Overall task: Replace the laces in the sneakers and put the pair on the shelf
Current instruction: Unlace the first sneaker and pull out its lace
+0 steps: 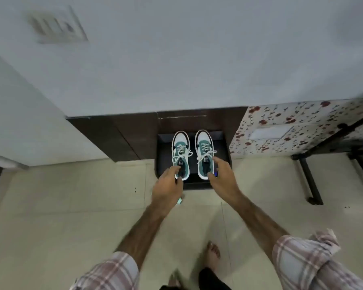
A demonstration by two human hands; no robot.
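Note:
Two white and teal sneakers stand side by side, toes pointing away from me, on a low dark shelf (223,147) at floor level. Both carry white laces tied in bows. My left hand (167,189) pinches the heel of the left sneaker (180,150), one finger on the collar and the thumb at the heel's back. At the right sneaker (204,148), my right hand (224,181) grips the heel's outer side between forefinger and thumb. Both soles appear to rest on the shelf.
Dark wooden panels (124,137) flank the shelf on the left under a grey wall. A floral-patterned surface (281,126) and a black metal frame (310,178) stand to the right. My bare foot (213,256) is on the beige tiled floor.

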